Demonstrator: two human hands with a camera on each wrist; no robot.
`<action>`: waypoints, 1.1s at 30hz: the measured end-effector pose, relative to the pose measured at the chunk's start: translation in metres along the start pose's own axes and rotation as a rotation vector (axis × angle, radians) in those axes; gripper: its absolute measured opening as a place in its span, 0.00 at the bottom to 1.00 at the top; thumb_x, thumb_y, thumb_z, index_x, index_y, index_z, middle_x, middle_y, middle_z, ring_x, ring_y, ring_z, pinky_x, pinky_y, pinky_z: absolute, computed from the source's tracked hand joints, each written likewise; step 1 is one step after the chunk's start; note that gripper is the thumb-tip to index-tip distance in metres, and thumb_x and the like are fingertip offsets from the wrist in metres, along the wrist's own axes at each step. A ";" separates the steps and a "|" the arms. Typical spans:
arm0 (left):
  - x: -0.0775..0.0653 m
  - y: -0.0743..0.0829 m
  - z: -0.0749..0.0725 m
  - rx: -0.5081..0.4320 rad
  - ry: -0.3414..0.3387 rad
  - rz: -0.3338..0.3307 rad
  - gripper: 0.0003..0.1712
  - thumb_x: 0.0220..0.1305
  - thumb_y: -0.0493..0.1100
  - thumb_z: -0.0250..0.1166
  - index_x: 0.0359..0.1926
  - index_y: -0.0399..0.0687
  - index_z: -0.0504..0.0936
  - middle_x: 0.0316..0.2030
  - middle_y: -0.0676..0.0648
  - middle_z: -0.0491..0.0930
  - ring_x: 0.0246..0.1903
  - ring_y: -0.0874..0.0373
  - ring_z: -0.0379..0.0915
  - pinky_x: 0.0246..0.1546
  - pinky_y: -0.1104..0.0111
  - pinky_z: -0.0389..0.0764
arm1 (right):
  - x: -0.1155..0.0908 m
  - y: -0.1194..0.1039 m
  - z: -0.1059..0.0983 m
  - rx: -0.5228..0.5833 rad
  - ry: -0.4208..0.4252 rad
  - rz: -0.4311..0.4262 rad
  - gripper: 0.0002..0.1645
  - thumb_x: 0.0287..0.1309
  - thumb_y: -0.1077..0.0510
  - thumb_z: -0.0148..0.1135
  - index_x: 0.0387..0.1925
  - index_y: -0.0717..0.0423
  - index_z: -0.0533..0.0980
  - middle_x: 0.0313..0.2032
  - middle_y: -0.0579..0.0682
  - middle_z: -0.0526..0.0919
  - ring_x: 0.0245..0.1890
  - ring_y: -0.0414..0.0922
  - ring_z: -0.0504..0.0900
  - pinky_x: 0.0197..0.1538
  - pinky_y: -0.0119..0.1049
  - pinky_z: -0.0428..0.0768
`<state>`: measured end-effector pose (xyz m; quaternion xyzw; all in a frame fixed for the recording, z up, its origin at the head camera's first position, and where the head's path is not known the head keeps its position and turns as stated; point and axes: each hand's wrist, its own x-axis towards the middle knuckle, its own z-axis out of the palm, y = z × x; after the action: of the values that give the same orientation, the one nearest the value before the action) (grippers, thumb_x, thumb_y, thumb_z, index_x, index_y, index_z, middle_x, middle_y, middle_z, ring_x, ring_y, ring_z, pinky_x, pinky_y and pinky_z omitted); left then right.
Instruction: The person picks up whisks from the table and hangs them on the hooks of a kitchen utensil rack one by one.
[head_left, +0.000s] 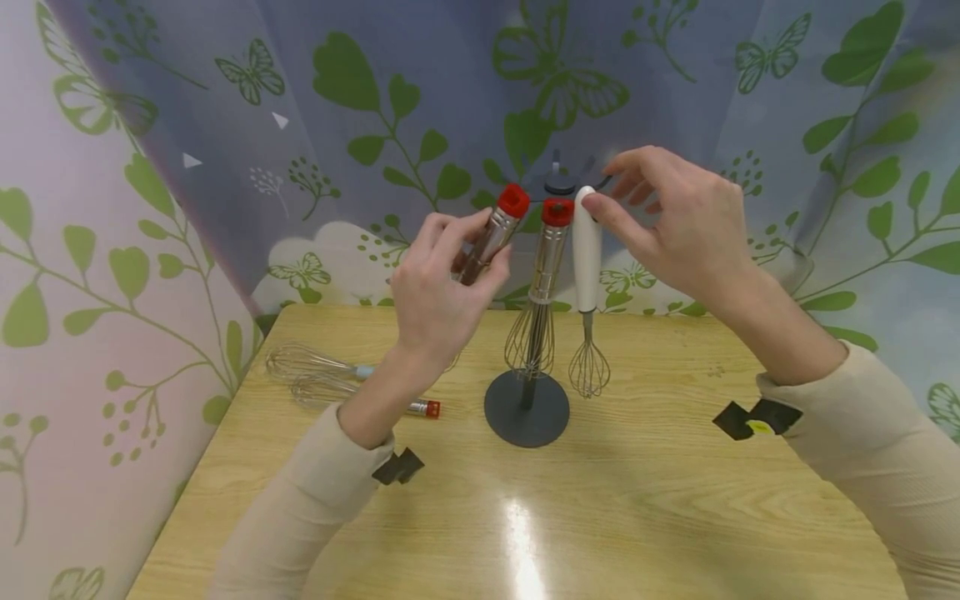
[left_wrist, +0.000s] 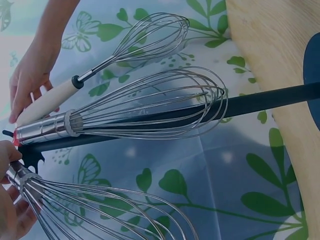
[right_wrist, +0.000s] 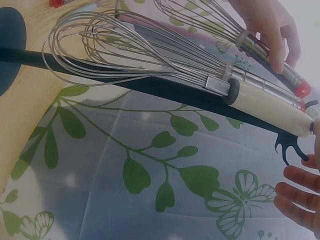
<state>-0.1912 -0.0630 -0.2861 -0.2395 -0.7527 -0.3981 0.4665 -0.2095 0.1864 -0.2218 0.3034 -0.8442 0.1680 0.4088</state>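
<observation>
- We see the held whisk (head_left: pixel 491 242) in the left hand (head_left: pixel 444 283), raised above the table (head_left: pixel 637 483) just left of the stand (head_left: pixel 525 419); thumb and fingers are clamped round its metal handle.
- Its long axis slants: the red cap (head_left: pixel 513 201) points up and to our right, towards the top of the stand, while the wires run down and away (the head view mostly hides them behind the hand, but the left wrist view shows them fanning out).
- We judge it fairly light, with a stiff, smooth handle that may slip a little; the wires look springy and easily bent, so we would grip the handle below the cap.
- The right hand (head_left: pixel 678 221) is at the top of the white-handled whisk (head_left: pixel 587 258), thumb against the handle's end, the other fingers spaced apart below the hooks (right_wrist: pixel 287 140).
- That whisk hangs at the stand's right, its long axis almost upright, handle up and wires down. We expect its thicker handle to be stiff and easy to hold near the top (its shorter wires look just as springy).
- Between the two, the hanging red-capped whisk (head_left: pixel 549 258) is close to upright as well, cap uppermost, wires around the stand's post.
</observation>
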 end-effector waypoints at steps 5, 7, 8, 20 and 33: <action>0.000 -0.002 0.001 0.002 -0.009 0.000 0.17 0.62 0.38 0.74 0.52 0.38 0.88 0.37 0.38 0.83 0.23 0.49 0.78 0.22 0.60 0.81 | 0.001 0.000 0.000 0.001 0.002 -0.002 0.47 0.73 0.23 0.46 0.51 0.64 0.80 0.36 0.60 0.90 0.28 0.56 0.89 0.28 0.49 0.82; 0.001 -0.002 0.001 0.003 -0.011 0.000 0.17 0.62 0.38 0.74 0.52 0.38 0.88 0.37 0.38 0.83 0.23 0.49 0.78 0.23 0.59 0.82 | 0.001 -0.001 0.000 0.002 0.003 -0.002 0.47 0.73 0.23 0.46 0.51 0.65 0.80 0.36 0.60 0.90 0.28 0.56 0.89 0.28 0.49 0.82; 0.001 -0.002 0.001 0.004 -0.011 0.000 0.17 0.62 0.38 0.73 0.52 0.38 0.88 0.37 0.38 0.83 0.23 0.49 0.78 0.23 0.58 0.82 | 0.001 -0.001 0.000 0.002 0.003 -0.001 0.47 0.73 0.23 0.46 0.51 0.65 0.80 0.36 0.60 0.90 0.28 0.56 0.89 0.28 0.49 0.81; 0.001 -0.003 0.002 0.015 -0.014 -0.002 0.17 0.62 0.39 0.74 0.52 0.39 0.88 0.37 0.38 0.83 0.25 0.50 0.78 0.22 0.63 0.78 | 0.001 -0.001 0.001 0.002 0.017 0.000 0.47 0.73 0.23 0.47 0.49 0.64 0.81 0.35 0.60 0.90 0.28 0.56 0.89 0.28 0.47 0.80; 0.000 -0.006 0.006 0.041 -0.037 -0.003 0.16 0.62 0.39 0.73 0.51 0.40 0.88 0.37 0.39 0.83 0.22 0.51 0.78 0.20 0.63 0.78 | 0.002 -0.004 0.001 -0.006 0.027 0.008 0.48 0.72 0.22 0.47 0.48 0.64 0.81 0.35 0.59 0.91 0.28 0.56 0.89 0.27 0.47 0.80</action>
<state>-0.1985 -0.0610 -0.2901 -0.2361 -0.7697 -0.3785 0.4566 -0.2083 0.1828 -0.2207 0.2963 -0.8402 0.1711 0.4206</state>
